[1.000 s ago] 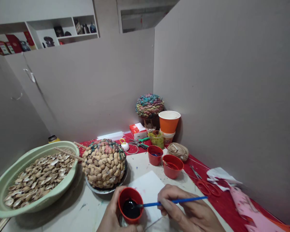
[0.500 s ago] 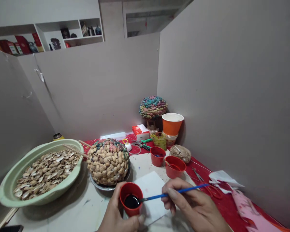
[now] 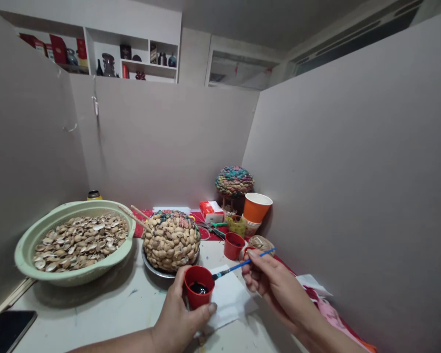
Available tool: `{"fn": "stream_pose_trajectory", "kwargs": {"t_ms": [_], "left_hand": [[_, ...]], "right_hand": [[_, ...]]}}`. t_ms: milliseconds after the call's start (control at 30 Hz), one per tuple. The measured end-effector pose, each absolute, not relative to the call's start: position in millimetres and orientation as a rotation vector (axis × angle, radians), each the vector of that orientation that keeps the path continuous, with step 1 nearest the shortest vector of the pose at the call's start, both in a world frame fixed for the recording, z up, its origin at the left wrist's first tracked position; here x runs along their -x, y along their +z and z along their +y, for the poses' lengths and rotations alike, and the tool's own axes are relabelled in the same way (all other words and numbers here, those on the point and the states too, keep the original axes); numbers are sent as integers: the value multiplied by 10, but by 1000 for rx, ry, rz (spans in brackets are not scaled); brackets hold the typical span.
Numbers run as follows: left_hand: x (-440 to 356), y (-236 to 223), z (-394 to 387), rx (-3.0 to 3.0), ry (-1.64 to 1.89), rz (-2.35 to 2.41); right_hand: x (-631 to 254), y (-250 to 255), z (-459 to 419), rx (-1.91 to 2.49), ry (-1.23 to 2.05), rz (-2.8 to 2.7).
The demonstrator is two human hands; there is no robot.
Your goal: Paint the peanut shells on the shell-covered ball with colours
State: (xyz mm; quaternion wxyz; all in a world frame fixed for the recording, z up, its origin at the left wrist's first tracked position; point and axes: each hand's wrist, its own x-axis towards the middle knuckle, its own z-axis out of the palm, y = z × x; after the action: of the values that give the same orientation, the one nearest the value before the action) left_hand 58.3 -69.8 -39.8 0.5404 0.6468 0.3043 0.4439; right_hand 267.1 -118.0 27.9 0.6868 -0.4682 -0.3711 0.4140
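My left hand (image 3: 180, 306) is wrapped round a small red cup (image 3: 199, 300) with dark liquid inside, held above the table. Between the thumb and fingers of my right hand (image 3: 270, 279) is a blue paintbrush (image 3: 238, 265), its dark wet bristles beside the cup's right rim. Under the cup and brush lies a sheet of white paper (image 3: 231, 299). Just behind sits a ball covered in peanuts (image 3: 172, 243), resting in a metal bowl (image 3: 158, 272); its top is painted in green, pink and blue.
A green basket (image 3: 22, 255) of empty shells stands left, with a phone (image 3: 11, 331) in front. Behind my right hand are another red cup (image 3: 232, 247), a jar (image 3: 236, 226), orange paper cups (image 3: 256, 210), a tissue pack (image 3: 211, 212) and a painted peanut mushroom (image 3: 235, 181). Grey partitions surround the table.
The brush tip has come up from inside the red cup to beside its rim, and my right hand has risen. The camera view has tilted up and shifted.
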Motion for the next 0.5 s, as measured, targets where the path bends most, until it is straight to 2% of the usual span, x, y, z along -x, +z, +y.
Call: {"fn": "stream_pose_trajectory", "kwargs": {"t_ms": [267, 500], "left_hand": [[-602, -524, -653, -1550, 1088, 647], [-674, -813, -477, -1566, 1049, 613]], "right_hand": [[-2389, 784, -823, 962, 748, -939], [-2154, 728, -439, 939, 375, -1189]]}}
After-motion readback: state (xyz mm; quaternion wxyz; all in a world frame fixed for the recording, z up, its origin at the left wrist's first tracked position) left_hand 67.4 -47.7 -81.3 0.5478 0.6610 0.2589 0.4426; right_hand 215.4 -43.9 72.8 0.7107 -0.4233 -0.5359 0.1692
